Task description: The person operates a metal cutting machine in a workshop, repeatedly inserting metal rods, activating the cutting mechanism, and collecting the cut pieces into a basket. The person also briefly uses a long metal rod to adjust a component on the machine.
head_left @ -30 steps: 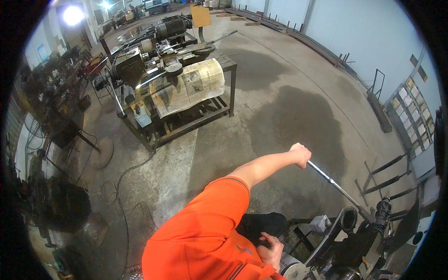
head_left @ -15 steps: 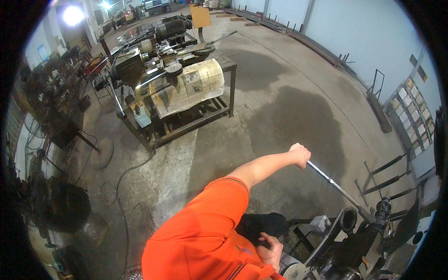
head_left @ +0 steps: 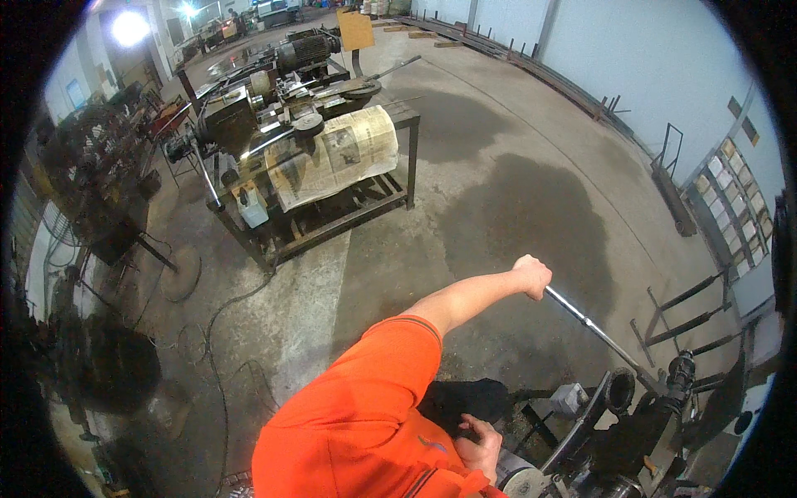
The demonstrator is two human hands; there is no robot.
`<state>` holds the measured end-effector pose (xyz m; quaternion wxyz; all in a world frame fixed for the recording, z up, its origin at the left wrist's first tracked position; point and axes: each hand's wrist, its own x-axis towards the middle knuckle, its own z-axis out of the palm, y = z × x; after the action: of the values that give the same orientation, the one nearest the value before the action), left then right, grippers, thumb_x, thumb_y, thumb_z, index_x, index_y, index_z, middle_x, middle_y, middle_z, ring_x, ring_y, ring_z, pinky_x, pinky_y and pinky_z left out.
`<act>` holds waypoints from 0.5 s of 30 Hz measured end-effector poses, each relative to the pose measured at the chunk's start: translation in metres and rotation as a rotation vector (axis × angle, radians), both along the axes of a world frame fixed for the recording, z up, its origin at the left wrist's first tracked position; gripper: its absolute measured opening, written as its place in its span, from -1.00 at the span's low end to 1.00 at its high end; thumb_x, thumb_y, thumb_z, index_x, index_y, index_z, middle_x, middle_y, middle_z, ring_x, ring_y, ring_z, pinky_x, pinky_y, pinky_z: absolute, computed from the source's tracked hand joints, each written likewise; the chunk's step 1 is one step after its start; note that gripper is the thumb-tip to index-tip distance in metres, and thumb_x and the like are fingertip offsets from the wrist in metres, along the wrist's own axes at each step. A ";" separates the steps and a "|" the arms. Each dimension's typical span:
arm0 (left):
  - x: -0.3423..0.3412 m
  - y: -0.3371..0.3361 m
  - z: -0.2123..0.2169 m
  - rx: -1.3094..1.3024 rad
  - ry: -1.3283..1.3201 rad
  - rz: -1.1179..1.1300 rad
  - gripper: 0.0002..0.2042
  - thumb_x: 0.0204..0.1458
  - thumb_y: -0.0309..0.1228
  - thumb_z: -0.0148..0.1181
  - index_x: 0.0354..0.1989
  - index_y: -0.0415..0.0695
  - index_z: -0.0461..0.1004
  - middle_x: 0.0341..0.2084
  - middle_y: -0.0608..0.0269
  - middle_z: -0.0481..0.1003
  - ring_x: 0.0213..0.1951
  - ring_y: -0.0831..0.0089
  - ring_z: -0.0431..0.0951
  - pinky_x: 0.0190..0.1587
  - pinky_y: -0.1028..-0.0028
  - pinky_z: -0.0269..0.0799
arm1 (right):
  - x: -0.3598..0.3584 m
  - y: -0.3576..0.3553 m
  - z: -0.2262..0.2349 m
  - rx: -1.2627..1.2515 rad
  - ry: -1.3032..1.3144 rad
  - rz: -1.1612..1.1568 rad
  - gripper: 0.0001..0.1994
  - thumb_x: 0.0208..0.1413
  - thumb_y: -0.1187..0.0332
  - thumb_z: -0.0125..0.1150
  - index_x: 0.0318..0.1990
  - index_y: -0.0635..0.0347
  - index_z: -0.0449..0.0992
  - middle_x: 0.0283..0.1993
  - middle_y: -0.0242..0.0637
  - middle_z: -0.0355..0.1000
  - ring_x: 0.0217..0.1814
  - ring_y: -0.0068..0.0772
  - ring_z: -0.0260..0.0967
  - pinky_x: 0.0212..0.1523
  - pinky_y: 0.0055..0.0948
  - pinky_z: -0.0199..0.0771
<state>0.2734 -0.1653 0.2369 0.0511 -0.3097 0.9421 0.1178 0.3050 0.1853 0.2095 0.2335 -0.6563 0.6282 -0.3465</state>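
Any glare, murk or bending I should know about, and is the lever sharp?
In the head view, a lamp blows out white at upper left; in the head view, machinery at lower left sinks into shadow; in the head view, bars along the wall bow; in the head view, the lever glints, without obvious blur.
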 end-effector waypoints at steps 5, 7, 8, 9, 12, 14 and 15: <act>0.005 0.001 0.004 0.014 0.011 0.010 -0.76 -0.32 -0.32 0.16 -0.41 -0.06 0.57 -0.39 0.21 0.56 -0.26 0.32 0.55 -0.26 0.34 0.43 | 0.000 0.000 0.001 0.012 -0.030 0.001 -0.58 -0.46 0.48 0.18 -0.24 0.31 0.49 -0.40 -0.20 0.45 -0.39 -0.17 0.39 -0.35 -0.33 0.41; 0.002 0.000 0.002 0.010 0.014 -0.002 -0.76 -0.33 -0.33 0.15 -0.41 -0.06 0.57 -0.39 0.21 0.56 -0.26 0.32 0.55 -0.26 0.34 0.43 | 0.000 0.000 0.001 0.019 -0.025 -0.006 -0.57 -0.46 0.48 0.17 -0.23 0.31 0.49 -0.40 -0.20 0.45 -0.39 -0.17 0.39 -0.35 -0.33 0.41; 0.000 0.000 0.000 0.004 0.016 -0.009 -0.76 -0.33 -0.34 0.15 -0.41 -0.06 0.57 -0.39 0.21 0.56 -0.26 0.32 0.55 -0.26 0.34 0.43 | 0.001 0.000 0.001 0.037 -0.042 -0.018 -0.57 -0.46 0.49 0.17 -0.23 0.31 0.49 -0.40 -0.20 0.45 -0.39 -0.17 0.39 -0.34 -0.33 0.41; 0.000 -0.001 -0.002 -0.002 0.017 -0.012 -0.76 -0.33 -0.34 0.15 -0.41 -0.06 0.57 -0.39 0.21 0.56 -0.26 0.32 0.55 -0.26 0.35 0.43 | 0.001 0.001 0.000 0.055 -0.058 -0.026 -0.56 -0.46 0.49 0.16 -0.23 0.30 0.49 -0.40 -0.20 0.45 -0.39 -0.16 0.39 -0.34 -0.33 0.41; 0.000 -0.002 -0.005 -0.011 0.024 -0.029 -0.80 -0.30 -0.34 0.12 -0.46 -0.08 0.56 -0.43 0.19 0.55 -0.31 0.30 0.55 -0.33 0.34 0.44 | 0.001 0.001 -0.001 0.037 -0.056 -0.024 -0.56 -0.46 0.49 0.16 -0.23 0.31 0.49 -0.41 -0.19 0.45 -0.39 -0.16 0.39 -0.34 -0.32 0.41; 0.000 -0.001 -0.002 -0.011 0.032 -0.028 -0.80 -0.30 -0.33 0.12 -0.45 -0.08 0.56 -0.42 0.18 0.55 -0.30 0.30 0.55 -0.33 0.34 0.44 | 0.001 0.001 -0.001 0.022 -0.051 -0.018 -0.56 -0.46 0.49 0.15 -0.23 0.32 0.49 -0.41 -0.19 0.45 -0.38 -0.16 0.39 -0.34 -0.32 0.41; 0.001 -0.001 -0.001 -0.010 0.035 -0.026 -0.79 -0.30 -0.33 0.12 -0.45 -0.08 0.56 -0.42 0.18 0.55 -0.30 0.30 0.55 -0.33 0.34 0.44 | 0.001 0.001 0.000 0.026 -0.055 -0.014 -0.57 -0.46 0.49 0.16 -0.23 0.32 0.49 -0.41 -0.18 0.45 -0.38 -0.15 0.39 -0.34 -0.32 0.41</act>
<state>0.2742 -0.1660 0.2354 0.0344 -0.2955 0.9474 0.1176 0.3062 0.1859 0.2090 0.2564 -0.6390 0.6307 -0.3580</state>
